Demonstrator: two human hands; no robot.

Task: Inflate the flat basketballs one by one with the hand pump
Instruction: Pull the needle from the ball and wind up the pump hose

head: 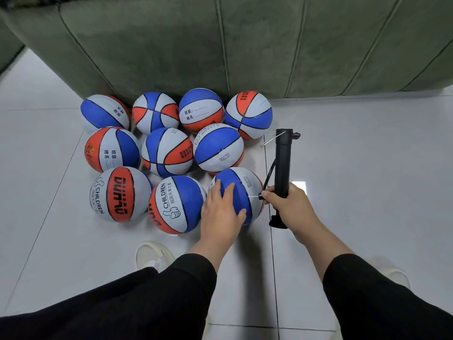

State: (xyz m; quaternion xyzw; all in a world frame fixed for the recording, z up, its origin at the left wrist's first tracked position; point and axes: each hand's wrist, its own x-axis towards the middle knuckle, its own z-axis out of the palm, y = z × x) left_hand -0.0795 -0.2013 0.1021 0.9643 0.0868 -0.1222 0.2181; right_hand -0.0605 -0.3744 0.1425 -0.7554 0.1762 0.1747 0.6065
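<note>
front-left ball [120,194]: "CHILDREN" | front-middle ball [177,204]: "CHILDREN"

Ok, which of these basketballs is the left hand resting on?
The blue-and-white rubber basketball at the front right of the cluster. The left hand lies on it, beside the right hand gripping the black hand pump.
</note>
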